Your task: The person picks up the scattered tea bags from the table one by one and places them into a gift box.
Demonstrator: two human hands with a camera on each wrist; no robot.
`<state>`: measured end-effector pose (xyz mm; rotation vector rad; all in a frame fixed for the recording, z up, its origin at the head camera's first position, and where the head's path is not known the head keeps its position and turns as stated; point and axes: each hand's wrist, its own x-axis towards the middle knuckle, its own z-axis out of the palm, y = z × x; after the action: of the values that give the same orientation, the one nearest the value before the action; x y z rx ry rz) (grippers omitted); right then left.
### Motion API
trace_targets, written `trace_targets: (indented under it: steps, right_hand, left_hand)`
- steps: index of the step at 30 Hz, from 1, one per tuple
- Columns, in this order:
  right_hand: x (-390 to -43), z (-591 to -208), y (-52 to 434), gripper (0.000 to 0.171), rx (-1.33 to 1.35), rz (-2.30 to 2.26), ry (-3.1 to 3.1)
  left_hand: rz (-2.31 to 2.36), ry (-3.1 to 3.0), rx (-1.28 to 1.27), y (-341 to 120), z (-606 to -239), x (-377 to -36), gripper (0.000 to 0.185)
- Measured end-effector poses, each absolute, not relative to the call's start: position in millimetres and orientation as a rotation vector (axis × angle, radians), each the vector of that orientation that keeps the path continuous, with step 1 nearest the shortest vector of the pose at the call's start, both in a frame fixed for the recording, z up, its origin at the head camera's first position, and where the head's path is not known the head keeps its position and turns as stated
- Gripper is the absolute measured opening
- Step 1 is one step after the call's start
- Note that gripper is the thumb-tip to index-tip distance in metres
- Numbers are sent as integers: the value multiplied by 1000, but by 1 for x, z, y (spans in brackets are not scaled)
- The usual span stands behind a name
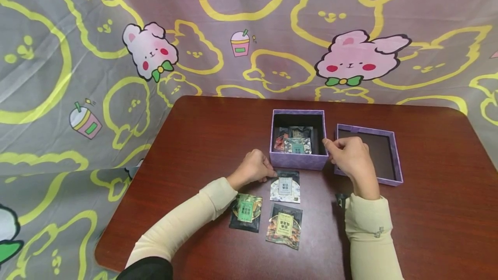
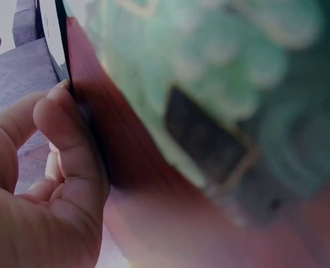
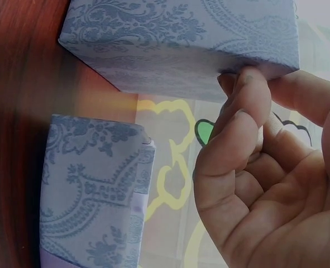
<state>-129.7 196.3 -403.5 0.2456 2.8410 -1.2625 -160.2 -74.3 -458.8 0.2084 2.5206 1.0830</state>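
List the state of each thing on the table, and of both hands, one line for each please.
Purple box: open, upright, packets inside.
Box lid: off, lying inside-up to the right of the box.
White packet: flat on the table, sealed, its top edge touched by the left hand.
Green packet: flat, untouched.
Yellow packet: flat, untouched.
Left hand: fingers curled at the white packet's edge.
Right hand: fingertips pinch the box's right front corner.

On the bench (image 1: pixel 202 141) the left hand (image 1: pixel 254 167) touches a grey packet (image 1: pixel 285 186), and the right hand (image 1: pixel 350 155) holds the corner of the purple box (image 1: pixel 298 160); the lid (image 1: pixel 391 159) lies beside.
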Motion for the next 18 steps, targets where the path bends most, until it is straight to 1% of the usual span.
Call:
trace_targets:
  steps: [11,14,18]
  right_hand:
    - [-129,-405,197,49,237,-1265,2837]
    - [-130,-404,198,50,231,-1259,2847]
    - [-130,-404,198,49,223,-1256,2848]
  left_hand:
    - [1012,2590,369,-81,-452,-159,23]
    - [1132,2506,342,-83,-451,-160,17]
    - [1331,2328,246,-85,-451,-161,8]
